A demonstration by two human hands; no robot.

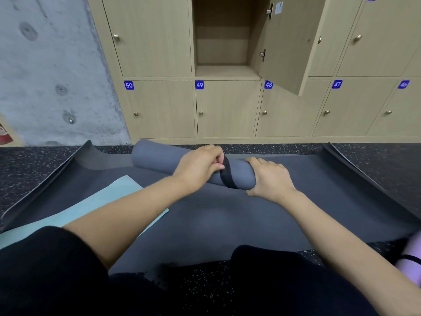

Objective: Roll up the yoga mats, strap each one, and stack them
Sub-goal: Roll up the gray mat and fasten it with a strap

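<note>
rolled grey mat [164, 159] lies across a flat dark mat [227, 215] on the floor, just in front of the lockers [227, 108]. black strap [227, 175] wraps round it near its right end. left hand [199, 168] pinches the strap's top w/ thumb + fingertips. right hand [271, 176] cups the roll's right end, fingers curled over it. teal mat [100, 199] lies flat at left, purple roll [412, 265] at far right edge.
</note>
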